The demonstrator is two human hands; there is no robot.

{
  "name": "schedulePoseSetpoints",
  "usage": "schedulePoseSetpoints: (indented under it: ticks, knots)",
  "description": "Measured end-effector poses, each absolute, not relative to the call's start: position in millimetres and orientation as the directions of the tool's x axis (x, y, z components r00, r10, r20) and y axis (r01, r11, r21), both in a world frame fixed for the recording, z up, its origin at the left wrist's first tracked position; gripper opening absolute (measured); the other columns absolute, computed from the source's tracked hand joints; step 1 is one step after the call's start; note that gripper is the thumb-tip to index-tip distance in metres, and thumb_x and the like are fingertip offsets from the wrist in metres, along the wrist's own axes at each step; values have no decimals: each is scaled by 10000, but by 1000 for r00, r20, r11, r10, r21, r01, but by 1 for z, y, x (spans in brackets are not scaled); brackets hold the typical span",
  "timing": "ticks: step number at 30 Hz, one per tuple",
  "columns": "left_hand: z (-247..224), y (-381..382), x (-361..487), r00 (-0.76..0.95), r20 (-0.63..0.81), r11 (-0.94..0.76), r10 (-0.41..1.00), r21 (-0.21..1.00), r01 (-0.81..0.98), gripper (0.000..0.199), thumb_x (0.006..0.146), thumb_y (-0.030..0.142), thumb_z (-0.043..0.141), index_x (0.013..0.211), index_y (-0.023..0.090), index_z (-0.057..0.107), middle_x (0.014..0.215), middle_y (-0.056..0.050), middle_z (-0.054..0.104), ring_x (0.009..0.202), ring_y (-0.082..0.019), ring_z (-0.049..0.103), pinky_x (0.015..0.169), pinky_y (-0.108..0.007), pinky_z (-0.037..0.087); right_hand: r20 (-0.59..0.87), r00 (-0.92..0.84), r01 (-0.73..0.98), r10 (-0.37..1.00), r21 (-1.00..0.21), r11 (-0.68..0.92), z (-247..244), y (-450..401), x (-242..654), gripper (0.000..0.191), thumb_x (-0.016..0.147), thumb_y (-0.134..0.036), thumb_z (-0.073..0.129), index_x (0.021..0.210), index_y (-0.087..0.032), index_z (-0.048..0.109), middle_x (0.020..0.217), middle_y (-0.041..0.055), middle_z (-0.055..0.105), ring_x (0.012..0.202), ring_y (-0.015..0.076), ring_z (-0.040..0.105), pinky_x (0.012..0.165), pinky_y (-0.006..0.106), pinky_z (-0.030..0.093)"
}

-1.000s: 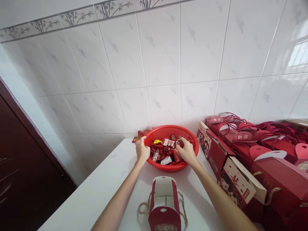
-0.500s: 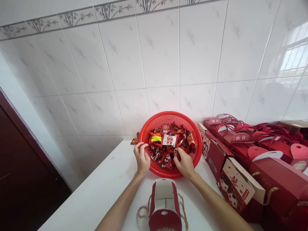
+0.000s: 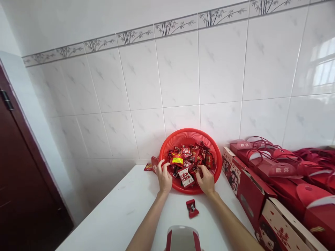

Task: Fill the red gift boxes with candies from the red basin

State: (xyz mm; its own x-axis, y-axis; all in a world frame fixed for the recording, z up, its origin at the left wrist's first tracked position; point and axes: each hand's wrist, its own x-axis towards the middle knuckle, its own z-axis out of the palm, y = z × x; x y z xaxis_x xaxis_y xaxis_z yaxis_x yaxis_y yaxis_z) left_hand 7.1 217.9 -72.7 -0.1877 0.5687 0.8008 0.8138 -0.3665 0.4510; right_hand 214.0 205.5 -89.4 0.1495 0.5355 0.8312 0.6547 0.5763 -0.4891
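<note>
A round red plastic basket [image 3: 217, 153] leans tilted towards me, filled with red-wrapped candies [image 3: 197, 153]. My left hand [image 3: 164, 179] is at its left rim, fingers bent and spread apart, with nothing visible in them. Inside the basket's right front, my right hand [image 3: 206, 180] has thumb and fingers closed around a dark red wrapped candy [image 3: 195, 169], partly hidden by the fingers. A white packet with red characters [image 3: 186, 177] lies between the hands on the pile. One loose red candy [image 3: 192, 208] rests on the white tabletop in front of the basket.
Nearest me, an open gift box [image 3: 183, 238] is cut off by the lower frame edge. Red gift boxes [image 3: 277, 174] with cord handles crowd the right side. Small packets [image 3: 148, 167] lie behind the basket's left. A tiled wall [image 3: 180, 83] rises behind the table [image 3: 123, 205].
A loose candy now lies on the table between basket and box. The white packet has shifted lower and turned. The view has tilted upwards, leaving less of the open box visible.
</note>
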Motion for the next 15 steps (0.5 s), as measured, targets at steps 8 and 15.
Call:
schedulePoseSetpoints:
  ticks: [8,15]
  knots:
    - [-61,198,-1,-128,712,-308,691,450,838,326,825,115,478,1087,230,635,1387,-103,526,1375,-313,402,1163,-528,301,776,275,522,568,-616,589,-68,191,205,186,825,-281,455,895,-219,615,916,70,634,824,206,616,758,325,502]
    - [-45,165,-2,54,700,-451,712,397,799,285,803,92,472,972,195,677,1190,-107,664,1190,-262,565,1094,-437,396,604,445,320,661,-797,512,-52,164,205,181,728,-343,509,807,-205,594,846,55,626,809,211,592,765,343,491]
